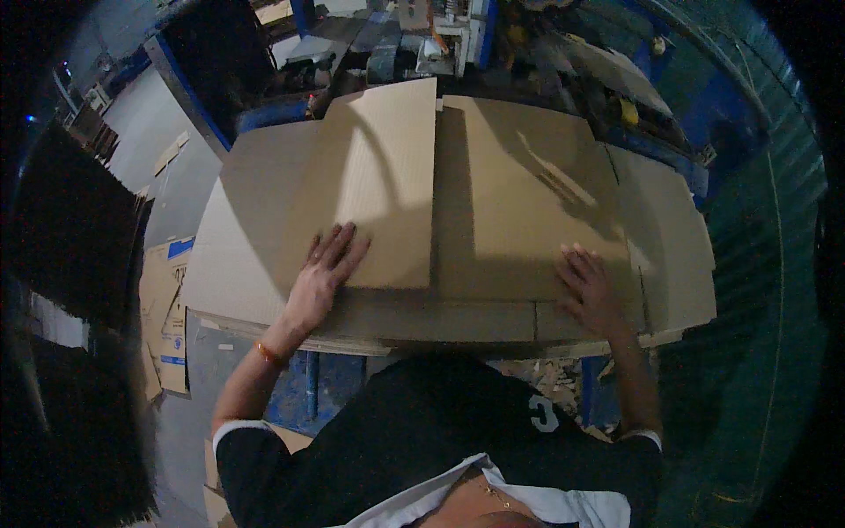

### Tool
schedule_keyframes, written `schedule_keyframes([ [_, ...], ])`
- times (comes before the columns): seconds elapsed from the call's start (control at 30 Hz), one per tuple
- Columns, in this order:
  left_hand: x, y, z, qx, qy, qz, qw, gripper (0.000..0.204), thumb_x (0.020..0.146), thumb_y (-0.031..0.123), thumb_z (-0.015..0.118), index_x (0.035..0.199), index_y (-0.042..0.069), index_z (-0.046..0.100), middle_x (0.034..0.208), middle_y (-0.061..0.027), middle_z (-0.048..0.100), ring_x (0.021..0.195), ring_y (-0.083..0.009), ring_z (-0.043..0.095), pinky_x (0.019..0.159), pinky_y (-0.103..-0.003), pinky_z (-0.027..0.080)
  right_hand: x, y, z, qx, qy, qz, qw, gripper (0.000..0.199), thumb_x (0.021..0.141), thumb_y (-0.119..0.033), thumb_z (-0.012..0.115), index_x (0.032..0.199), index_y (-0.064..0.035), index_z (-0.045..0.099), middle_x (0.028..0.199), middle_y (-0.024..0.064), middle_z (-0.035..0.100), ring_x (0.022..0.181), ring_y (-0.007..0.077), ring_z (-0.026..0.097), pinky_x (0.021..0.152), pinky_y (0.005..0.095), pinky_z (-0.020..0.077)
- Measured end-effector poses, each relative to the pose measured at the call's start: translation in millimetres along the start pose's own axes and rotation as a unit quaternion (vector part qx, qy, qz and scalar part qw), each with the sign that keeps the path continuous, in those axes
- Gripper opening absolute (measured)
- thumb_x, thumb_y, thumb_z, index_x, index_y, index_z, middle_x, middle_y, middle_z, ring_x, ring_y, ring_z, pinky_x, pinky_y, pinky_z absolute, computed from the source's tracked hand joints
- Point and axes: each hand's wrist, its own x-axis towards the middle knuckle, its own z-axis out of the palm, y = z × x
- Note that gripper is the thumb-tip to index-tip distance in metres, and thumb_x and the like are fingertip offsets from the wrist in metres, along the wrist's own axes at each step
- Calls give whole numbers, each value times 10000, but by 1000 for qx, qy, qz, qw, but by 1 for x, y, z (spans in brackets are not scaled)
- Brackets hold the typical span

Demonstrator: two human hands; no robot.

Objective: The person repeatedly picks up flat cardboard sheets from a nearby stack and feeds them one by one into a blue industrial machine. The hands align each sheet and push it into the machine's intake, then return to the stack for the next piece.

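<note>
A brown cardboard sheet [528, 194] lies across the work surface in front of me, on top of other wide cardboard sheets [673, 229]. On its left half, a cardboard panel [392, 176] stands a little higher and casts a shadow along its right edge. My left hand [321, 277] rests with fingers spread on the near left corner of that panel. Over the right part of the cardboard sheet, my right hand [590, 286] lies with its fingers stretched out, slightly blurred. Neither hand grips anything that I can see.
Beyond the cardboard stands a machine with rollers [387, 63] and a blue frame [185, 97]. Printed cardboard pieces [167, 308] lie on the grey floor to the left. Cardboard scraps [550, 380] show under the near edge. A green curtain-like surface [766, 352] hangs at right.
</note>
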Motion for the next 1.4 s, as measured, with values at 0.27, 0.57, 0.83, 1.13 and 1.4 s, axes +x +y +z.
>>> schedule_keyframes([
  [0.27, 86, -54, 25, -21, 100, -7, 995, 772, 665, 59, 709, 1357, 117, 372, 1382, -154, 369, 1305, -356, 292, 1059, -431, 303, 90, 70, 16, 24, -19, 18, 999, 717, 779, -603, 526, 1316, -135, 443, 1420, 94, 338, 1285, 351, 320, 1055, 460, 244],
  [0.57, 181, -73, 42, 135, 132, -181, 965, 811, 753, 181, 646, 1423, 112, 196, 1383, -193, 324, 1320, -349, 258, 1025, -586, 234, 160, 97, 30, -72, 107, 136, 982, 625, 792, -427, 613, 1318, -139, 437, 1426, 101, 327, 1305, 312, 305, 1046, 433, 297],
  [0.83, -50, -79, -11, 41, 511, -461, 725, 713, 801, 242, 658, 1295, -127, 300, 1336, -306, 336, 1250, -408, 317, 1054, -439, 234, -103, 110, 5, -84, 243, 422, 869, 615, 813, -310, 630, 1304, -3, 424, 1361, 225, 380, 1260, 351, 362, 1047, 403, 286],
  [1.13, -99, -92, 17, -68, 375, -609, 696, 824, 796, 396, 626, 1361, -77, 256, 1364, -341, 282, 1303, -455, 204, 1077, -454, 183, -192, 174, 81, -285, 103, 368, 879, 657, 867, -433, 515, 1351, -17, 361, 1402, 213, 326, 1285, 371, 310, 1067, 446, 242],
  [1.4, -56, -76, -112, -41, 509, -236, 827, 670, 834, 110, 609, 1376, -60, 254, 1448, -200, 239, 1327, -256, 264, 1077, -343, 223, -168, 176, 84, 258, 489, 522, 650, 568, 892, -342, 499, 1364, -70, 341, 1376, 156, 374, 1275, 335, 334, 1030, 483, 288],
])
